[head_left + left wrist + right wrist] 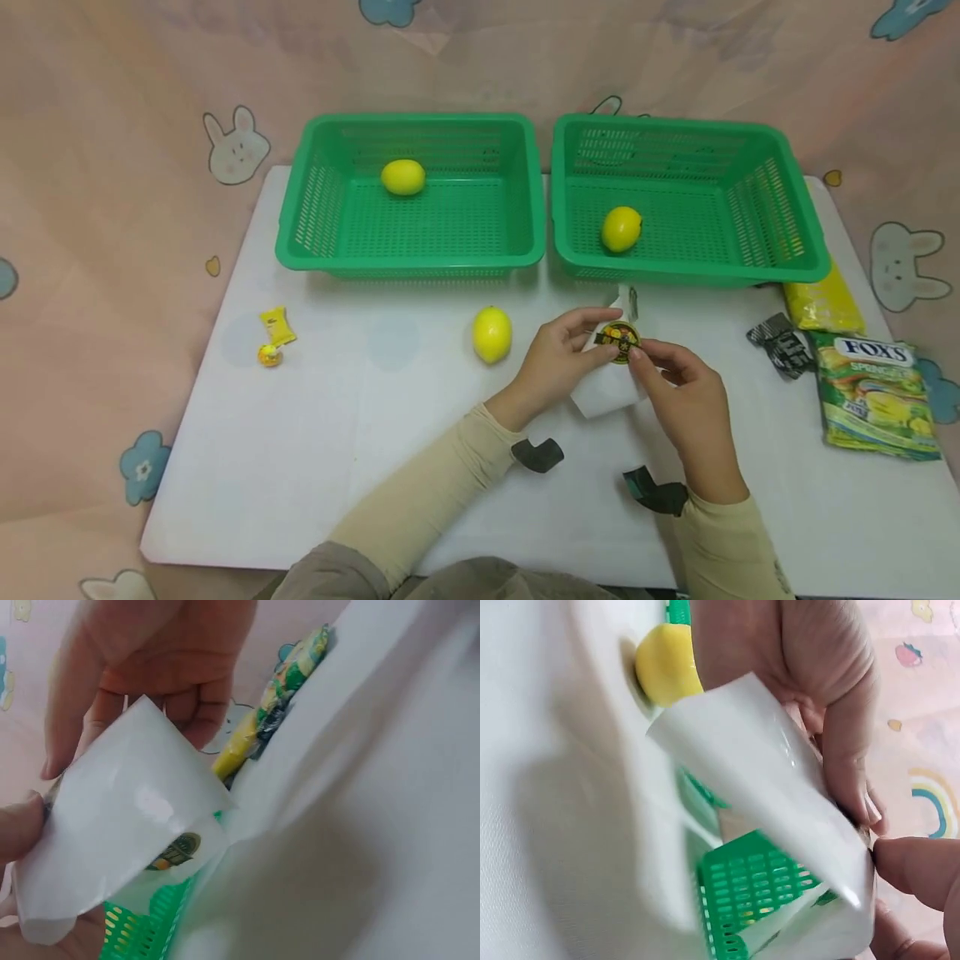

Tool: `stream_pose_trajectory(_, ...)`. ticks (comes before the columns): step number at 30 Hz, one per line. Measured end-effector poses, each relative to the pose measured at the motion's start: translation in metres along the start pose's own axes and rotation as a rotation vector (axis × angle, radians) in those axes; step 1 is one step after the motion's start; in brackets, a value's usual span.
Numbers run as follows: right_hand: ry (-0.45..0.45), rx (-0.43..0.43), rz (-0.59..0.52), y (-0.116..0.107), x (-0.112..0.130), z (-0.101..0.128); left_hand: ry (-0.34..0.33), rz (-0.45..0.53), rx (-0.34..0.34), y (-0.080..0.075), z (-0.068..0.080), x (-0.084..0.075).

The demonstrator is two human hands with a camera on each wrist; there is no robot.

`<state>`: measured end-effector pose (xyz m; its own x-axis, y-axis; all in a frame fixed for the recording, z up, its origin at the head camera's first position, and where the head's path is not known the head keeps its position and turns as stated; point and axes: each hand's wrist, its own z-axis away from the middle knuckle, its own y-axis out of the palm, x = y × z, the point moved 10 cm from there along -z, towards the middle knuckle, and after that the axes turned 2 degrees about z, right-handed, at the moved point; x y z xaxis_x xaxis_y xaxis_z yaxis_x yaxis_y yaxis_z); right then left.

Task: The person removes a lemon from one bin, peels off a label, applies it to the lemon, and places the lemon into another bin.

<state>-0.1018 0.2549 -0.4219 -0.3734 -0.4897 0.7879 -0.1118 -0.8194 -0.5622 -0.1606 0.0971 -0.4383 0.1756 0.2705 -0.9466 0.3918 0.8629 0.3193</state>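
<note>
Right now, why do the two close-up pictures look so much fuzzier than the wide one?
Head view: sharp and evenly lit, soft shadows beneath the green baskets. Left wrist view: the white packet sits too near the lens, blurred with a glare patch. Right wrist view: the packet is similarly soft, the lemon behind out of focus.

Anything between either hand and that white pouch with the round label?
Nothing visible. The left hand and right hand both already pinch the white pouch at its round label, holding it above the table. The loose lemon lies apart, to its left.
</note>
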Motion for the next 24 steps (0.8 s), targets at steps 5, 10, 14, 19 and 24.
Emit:
stream_pose_trajectory(5, 0.037, -0.058, -0.033, -0.007, -0.007, -0.002, 0.08, -0.22, 0.013, 0.004, 0.001, -0.004)
stream_pose_trajectory(10, 0.055, -0.16, 0.023, -0.026, -0.023, -0.01, 0.248, -0.999, -0.07, -0.004, 0.013, -0.034)
stream_pose_trajectory(14, 0.043, -0.197, 0.094, -0.034, -0.03, -0.015, 0.175, -1.253, -0.223, -0.042, 0.031, -0.051)
stream_pose_trajectory(19, 0.031, -0.13, 0.22, -0.022, -0.033, -0.019, -0.062, -1.2, -0.361, -0.102, 0.053, -0.046)
stream_pose_trajectory(24, 0.016, 0.044, 0.286, 0.002, -0.03, -0.024, -0.151, -1.069, -0.313, -0.125, 0.057, -0.029)
